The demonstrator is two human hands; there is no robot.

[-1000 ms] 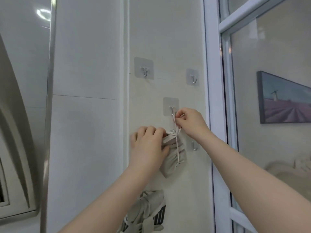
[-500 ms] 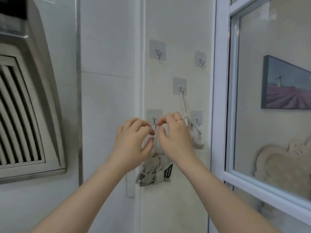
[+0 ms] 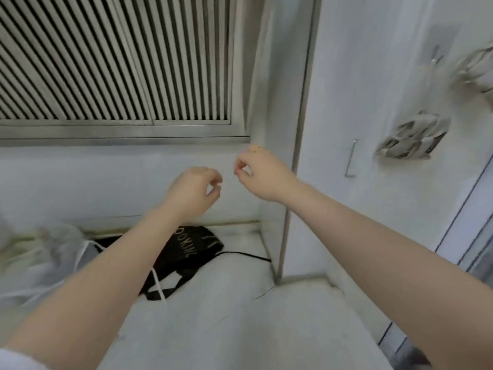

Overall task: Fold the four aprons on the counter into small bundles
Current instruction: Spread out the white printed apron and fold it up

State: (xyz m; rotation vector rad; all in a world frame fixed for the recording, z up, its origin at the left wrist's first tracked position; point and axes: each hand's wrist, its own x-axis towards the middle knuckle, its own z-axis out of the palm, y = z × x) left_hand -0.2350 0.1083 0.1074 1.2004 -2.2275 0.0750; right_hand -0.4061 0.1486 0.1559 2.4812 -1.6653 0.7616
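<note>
Both hands' fingers (image 3: 213, 182) curl loosely, empty, above black apron (image 3: 184, 252) (long axis front-left to back-right).

Home kitchen: slatted range hood (image 3: 114, 60) over white counter (image 3: 226, 303), tiled wall (image 3: 373, 102) with hooks.

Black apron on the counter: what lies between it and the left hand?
Nothing: head view shows the left hand above the black apron, only wall behind.
</note>
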